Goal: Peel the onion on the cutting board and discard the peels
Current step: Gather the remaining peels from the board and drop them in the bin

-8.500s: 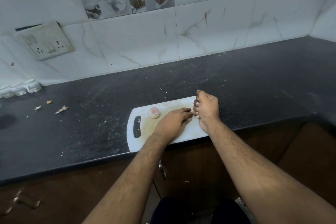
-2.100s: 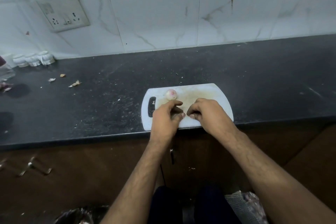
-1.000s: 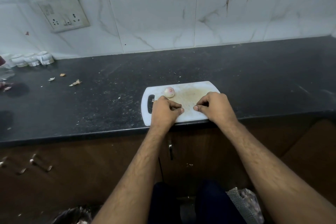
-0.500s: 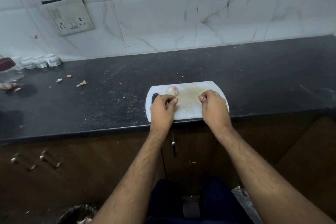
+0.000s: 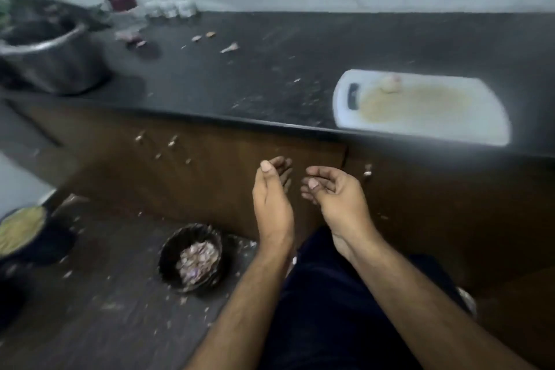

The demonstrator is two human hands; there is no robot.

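The peeled pale onion (image 5: 390, 85) lies near the far edge of the white cutting board (image 5: 468, 126), which sits at the counter's front edge on the right. Both my hands hang below the counter, in front of the brown cabinet. My left hand (image 5: 271, 189) is held edge-on with relaxed, slightly bent fingers and nothing visible in it. My right hand (image 5: 333, 192) is cupped with its fingers curled toward the thumb; what lies inside is hidden. A black bin (image 5: 192, 257) with purple onion peels stands on the floor, down and left of my hands.
A steel pot (image 5: 51, 60) stands on the black counter (image 5: 240, 78) at far left, with small white jars (image 5: 171, 7) by the wall. Loose peel scraps (image 5: 229, 47) lie on the counter and floor. A pan of yellow food (image 5: 19, 231) sits on the floor at left.
Both hands left the cutting board and dropped below the counter edge. The view swung left and down, bringing the floor bin and pot into sight. The onion stayed on the board.
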